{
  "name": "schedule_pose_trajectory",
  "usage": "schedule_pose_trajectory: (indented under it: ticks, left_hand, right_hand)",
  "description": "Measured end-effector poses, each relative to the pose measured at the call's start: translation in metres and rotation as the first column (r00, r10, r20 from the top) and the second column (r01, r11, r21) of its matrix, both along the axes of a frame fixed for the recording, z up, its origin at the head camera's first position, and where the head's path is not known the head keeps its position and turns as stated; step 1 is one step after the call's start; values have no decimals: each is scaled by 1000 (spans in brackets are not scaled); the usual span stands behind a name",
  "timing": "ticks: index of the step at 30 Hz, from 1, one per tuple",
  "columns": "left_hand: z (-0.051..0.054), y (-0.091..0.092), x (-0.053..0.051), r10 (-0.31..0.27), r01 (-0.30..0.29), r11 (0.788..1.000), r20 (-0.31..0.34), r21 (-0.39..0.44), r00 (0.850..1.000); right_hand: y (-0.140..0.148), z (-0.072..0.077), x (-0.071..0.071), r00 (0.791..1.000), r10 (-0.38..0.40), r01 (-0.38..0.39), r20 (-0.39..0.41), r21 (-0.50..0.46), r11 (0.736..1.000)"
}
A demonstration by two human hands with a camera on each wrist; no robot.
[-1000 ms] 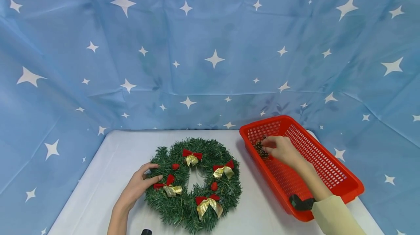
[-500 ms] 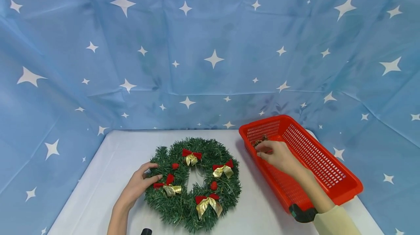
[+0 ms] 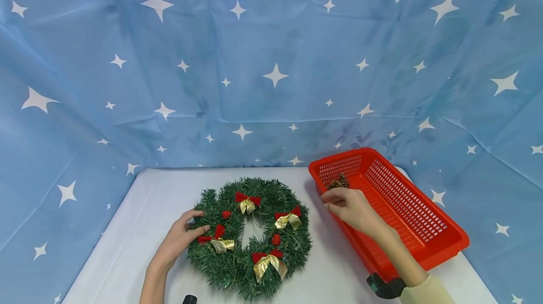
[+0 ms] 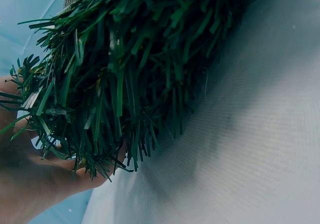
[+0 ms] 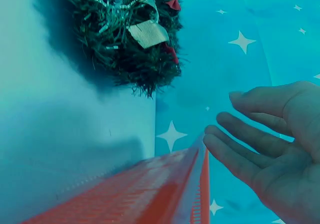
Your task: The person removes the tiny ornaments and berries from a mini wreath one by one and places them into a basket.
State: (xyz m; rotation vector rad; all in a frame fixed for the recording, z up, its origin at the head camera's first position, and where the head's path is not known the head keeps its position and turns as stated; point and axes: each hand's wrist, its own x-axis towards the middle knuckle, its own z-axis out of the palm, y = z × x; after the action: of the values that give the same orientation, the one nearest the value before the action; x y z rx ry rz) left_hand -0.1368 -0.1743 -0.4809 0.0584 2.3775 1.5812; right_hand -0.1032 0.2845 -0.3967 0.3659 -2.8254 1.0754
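Note:
A green tinsel wreath with red-and-gold bows and small red balls lies on the white table. My left hand grips its left edge; in the left wrist view, the fingers are partly hidden by the green strands. My right hand is above the left rim of the red basket, its fingers loosely bent. Nothing is between those fingers in the right wrist view. Behind that hand, brown pinecones lie in the basket's far left corner.
A blue cloth with white stars hangs behind and beside the table. A small black object shows at the bottom edge of the head view, left of the wreath.
My right hand has moved from the pinecones toward the basket's left rim and nearer to me, so the pinecones show more. The left hand and wreath have stayed put.

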Motion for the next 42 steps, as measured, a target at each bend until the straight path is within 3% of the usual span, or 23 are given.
schedule_pose_trajectory:
  ticks: [6, 16, 27, 36, 42]
  left_hand:
    - [0, 1, -1, -6, 7, 1000, -8, 3, 1000]
    - [0, 0, 0, -3, 3, 1000, -8, 8, 1000]
    - [-1, -1, 0, 2, -1, 1000, -6, 14, 1000]
    - [1, -3, 1, 4, -4, 1000, -13, 6, 1000]
    - [-2, 0, 0, 1, -1, 1000, -7, 10, 1000]
  right_hand:
    - [-9, -5, 4, 1000, 4, -4, -22, 1, 1000]
    - [-28, -25, 6, 996, 86, -88, -21, -141, 986]
    - [-51, -42, 7, 987, 159, -161, -29, -201, 966]
    - [-76, -46, 13, 959, 269, -280, -90, -146, 949]
    - [-84, -50, 16, 954, 295, -301, -62, -138, 944]
